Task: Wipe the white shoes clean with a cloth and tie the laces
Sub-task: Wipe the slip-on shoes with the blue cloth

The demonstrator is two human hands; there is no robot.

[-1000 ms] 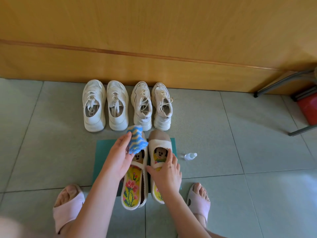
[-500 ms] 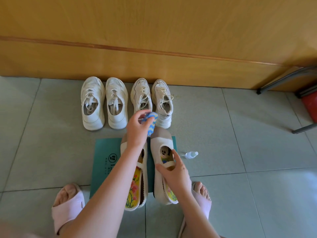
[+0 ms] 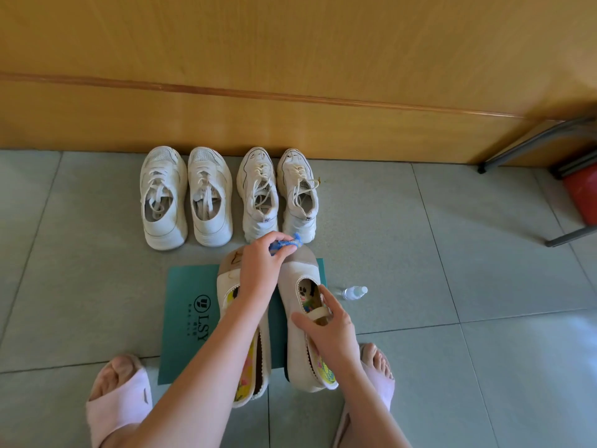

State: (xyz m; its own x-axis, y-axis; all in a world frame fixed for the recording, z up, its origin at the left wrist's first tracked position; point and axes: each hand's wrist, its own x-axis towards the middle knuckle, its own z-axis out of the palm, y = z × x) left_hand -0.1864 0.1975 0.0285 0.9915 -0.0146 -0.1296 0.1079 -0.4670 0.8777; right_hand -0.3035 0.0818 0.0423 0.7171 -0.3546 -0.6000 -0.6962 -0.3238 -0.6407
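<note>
The left hand (image 3: 261, 266) is seen curled, with a blue cloth (image 3: 286, 244), fluffy and bunched into a small wad, pinched between its thumb and fingertips. The wad is held at the rounded taupe toe of the right slip-on shoe (image 3: 292, 286); whether the fabric is touched cannot be told. The right hand (image 3: 329, 328) is clamped on that same shoe. The narrow strap across its opening is gripped by thumb and fingers, with the forefinger laid along the rim. The shoe is tilted, so its scalloped edge trim and bright cross-stitched insole are shown. The left slip-on shoe (image 3: 226, 287) is set just beside it, largely hidden by the forearm. Both are placed on a flat teal mat (image 3: 190, 305) printed with dark letters. A small clear bottle (image 3: 354, 291) is laid on its side on the matt grey floor tiles (image 3: 452, 253), near the mat's right edge. Further out, four white sneakers (image 3: 210, 198) are lined up with toes to the wood-grain wall panel (image 3: 290, 76). They are chunky-soled, and their laces are left loose. Soft pink slippers (image 3: 119, 402) are worn on both feet. Dark metal chair legs (image 3: 529, 140) and a red object (image 3: 581, 195) are glimpsed at far right.
</note>
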